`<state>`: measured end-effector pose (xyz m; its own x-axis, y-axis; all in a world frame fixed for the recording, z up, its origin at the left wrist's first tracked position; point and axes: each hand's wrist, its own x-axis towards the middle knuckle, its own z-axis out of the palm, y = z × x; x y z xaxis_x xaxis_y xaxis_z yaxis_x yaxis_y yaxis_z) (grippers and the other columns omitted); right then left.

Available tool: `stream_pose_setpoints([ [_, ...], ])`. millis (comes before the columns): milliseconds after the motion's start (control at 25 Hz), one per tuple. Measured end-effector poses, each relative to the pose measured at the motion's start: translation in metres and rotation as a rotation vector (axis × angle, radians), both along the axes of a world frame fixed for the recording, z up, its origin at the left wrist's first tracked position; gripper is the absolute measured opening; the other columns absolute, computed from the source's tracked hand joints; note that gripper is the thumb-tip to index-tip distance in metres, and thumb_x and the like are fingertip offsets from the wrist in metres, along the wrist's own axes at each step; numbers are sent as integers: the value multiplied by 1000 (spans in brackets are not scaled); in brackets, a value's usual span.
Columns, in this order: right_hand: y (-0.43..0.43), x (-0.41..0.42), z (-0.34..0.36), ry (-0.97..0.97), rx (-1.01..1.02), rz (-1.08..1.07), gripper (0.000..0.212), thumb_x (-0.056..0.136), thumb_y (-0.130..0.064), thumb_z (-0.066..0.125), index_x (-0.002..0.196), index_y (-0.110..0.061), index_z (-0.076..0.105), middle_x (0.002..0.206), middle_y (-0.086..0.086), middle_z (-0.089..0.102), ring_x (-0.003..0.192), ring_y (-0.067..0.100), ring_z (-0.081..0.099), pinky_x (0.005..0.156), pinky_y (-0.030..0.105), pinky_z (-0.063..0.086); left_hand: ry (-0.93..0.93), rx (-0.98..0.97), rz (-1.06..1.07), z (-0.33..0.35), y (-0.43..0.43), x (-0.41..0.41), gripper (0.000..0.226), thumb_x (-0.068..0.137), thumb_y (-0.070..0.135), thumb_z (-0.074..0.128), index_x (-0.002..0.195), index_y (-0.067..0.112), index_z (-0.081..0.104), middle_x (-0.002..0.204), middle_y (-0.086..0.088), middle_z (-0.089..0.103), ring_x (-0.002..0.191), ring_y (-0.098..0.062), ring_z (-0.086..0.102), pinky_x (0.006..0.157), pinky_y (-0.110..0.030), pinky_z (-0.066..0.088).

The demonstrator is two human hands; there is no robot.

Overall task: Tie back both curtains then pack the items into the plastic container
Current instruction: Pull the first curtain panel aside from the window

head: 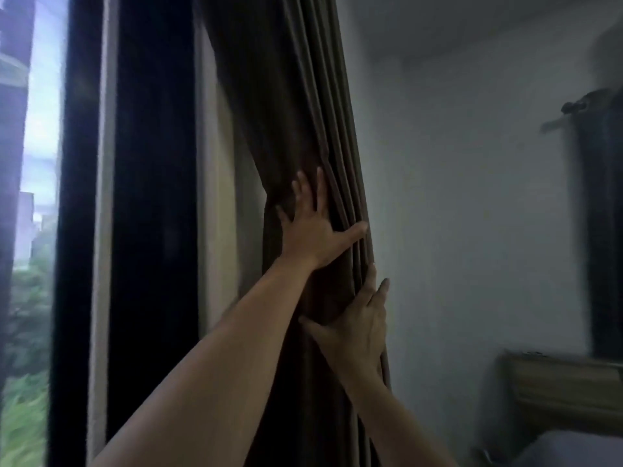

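A brown pleated curtain [296, 106] hangs gathered at the right side of the window, against the white wall. My left hand [313, 227] lies flat on the bunched folds with fingers spread, the thumb hooked over the right edge. Just below it my right hand [357, 328] wraps around the right edge of the same bundle, fingers behind the fabric. No tie-back cord and no plastic container are in view.
A dark window frame [77, 230] and glass with greenery outside fill the left. A white wall [472, 214] is on the right. A wooden headboard [566, 389] and a grey pillow [573, 449] sit at lower right, with a second dark curtain [603, 230] above.
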<state>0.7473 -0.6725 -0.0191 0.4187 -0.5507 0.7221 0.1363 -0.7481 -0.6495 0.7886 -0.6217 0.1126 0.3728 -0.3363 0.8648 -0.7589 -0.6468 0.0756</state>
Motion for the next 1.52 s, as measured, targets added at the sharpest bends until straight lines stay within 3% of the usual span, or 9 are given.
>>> stream_pose_setpoints([
  [200,-49,27,4,4,34,84,126,62,-49,78,142,-35,-18,127,3,57,104,23,62,81,34,51,2,7,-56,4,-47,35,114,75,74,46,143,23,-29,153,-8,-33,143,-22,-23,112,-55,-10],
  [360,-83,46,5,-19,42,280,76,69,-28,78,134,-23,38,112,-3,64,95,16,65,83,31,56,42,9,-148,9,-71,53,115,74,72,50,142,26,-30,153,-3,-33,143,-19,-24,115,-58,-8],
  [480,-110,48,-8,-31,104,647,49,65,-17,79,108,-27,56,104,-3,67,95,17,66,83,35,57,24,-95,-256,-4,-69,44,117,69,72,53,142,32,-29,154,5,-30,144,-15,-20,115,-56,-8],
  [640,-132,50,-40,152,127,1177,72,57,-16,76,122,-32,49,113,-5,65,102,14,65,83,30,56,69,-306,-303,-38,-54,30,120,63,70,60,140,40,-27,156,9,-24,145,-11,-15,116,-59,4],
  [880,-120,74,-110,325,-29,1504,100,59,-21,78,141,-36,21,135,-11,48,123,8,51,100,33,47,224,-430,-71,-125,-45,19,127,59,66,67,143,39,-24,158,7,-19,145,-10,-17,119,-49,8],
  [1080,-106,80,-175,441,-19,1561,93,53,-32,77,136,-35,34,128,-18,57,118,2,55,98,28,48,463,-547,116,-195,-40,20,130,48,79,67,146,41,-10,159,5,10,145,-18,18,115,-46,27],
  [1280,-116,51,-228,418,43,1514,73,59,-18,70,121,-42,40,100,-33,66,94,-7,64,76,10,49,558,-609,168,-236,-69,-4,117,53,60,73,147,36,8,147,4,34,132,-13,39,111,-38,36],
  [1360,-120,38,-252,433,34,1472,73,64,-11,72,123,-40,39,90,-22,71,85,-11,64,71,8,48,593,-636,208,-259,-78,-17,111,55,53,75,146,30,16,139,0,43,123,-16,47,106,-36,41],
  [1520,-124,10,-287,391,-23,1401,70,75,-7,67,131,-35,34,86,-15,66,76,-9,63,66,10,49,708,-656,259,-293,-78,-48,69,74,24,68,135,6,39,89,3,56,79,-10,56,69,-15,45],
])
